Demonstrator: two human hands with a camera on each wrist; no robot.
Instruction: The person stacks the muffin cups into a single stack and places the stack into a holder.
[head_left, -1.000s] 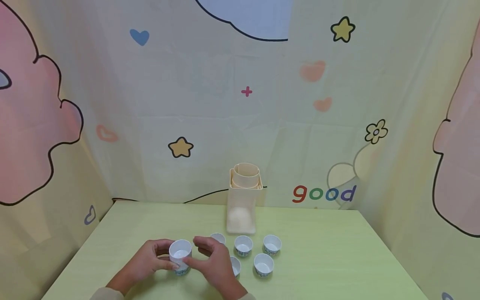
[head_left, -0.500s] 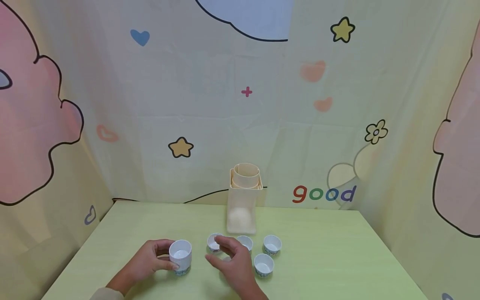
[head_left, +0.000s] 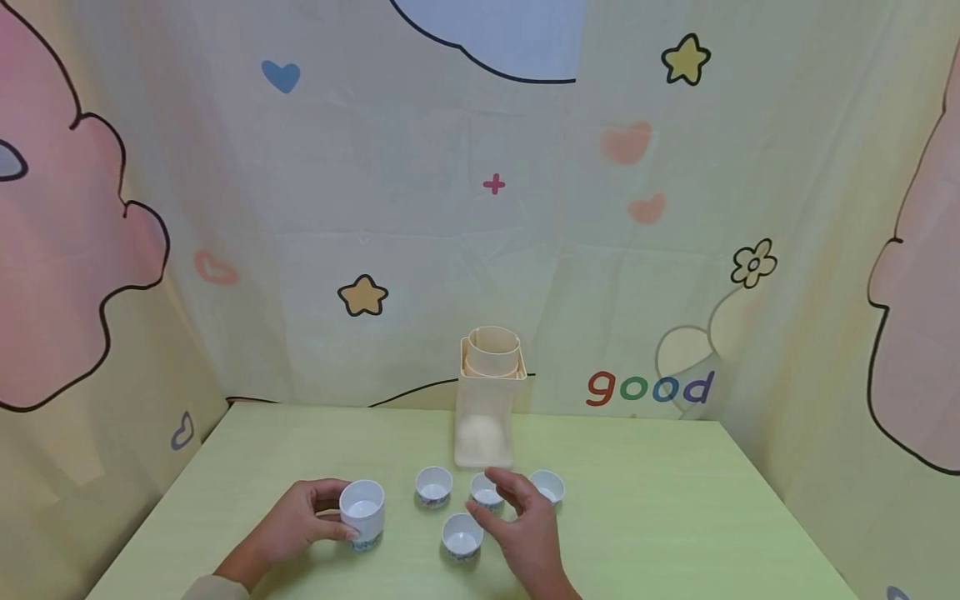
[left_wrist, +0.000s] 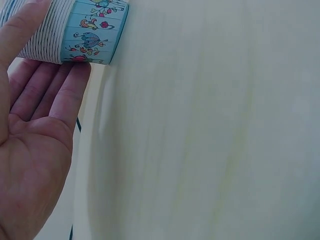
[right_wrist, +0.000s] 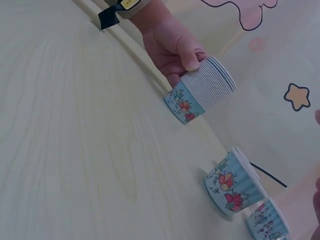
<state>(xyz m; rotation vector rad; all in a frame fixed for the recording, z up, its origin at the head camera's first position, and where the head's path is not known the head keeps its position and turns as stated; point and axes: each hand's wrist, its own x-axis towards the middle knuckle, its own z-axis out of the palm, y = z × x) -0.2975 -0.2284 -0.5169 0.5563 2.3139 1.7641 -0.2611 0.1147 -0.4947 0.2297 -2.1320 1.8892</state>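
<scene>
L hand [head_left: 303, 521] grips the cup stack [head_left: 365, 510] round its side, toward the table's [head_left: 645, 500] L; can't tell if the base touches down. R hand [head_left: 525, 529] has thumb & fingers apart, nothing visible pinched, just R of the front cup [head_left: 462, 536]; what's under the palm is hidden. Risk: thumb or fingers could tip the front cup, mid back cup [head_left: 483, 495] or R back cup [head_left: 548, 483], bc they look light & sit close. Too hard a squeeze might buckle the stack; a tilt might slide nested cups out. Stack points mouth up, patterned base down, long axis approx vertical; slants in R wrist view, prob bc that cam's rolled
</scene>
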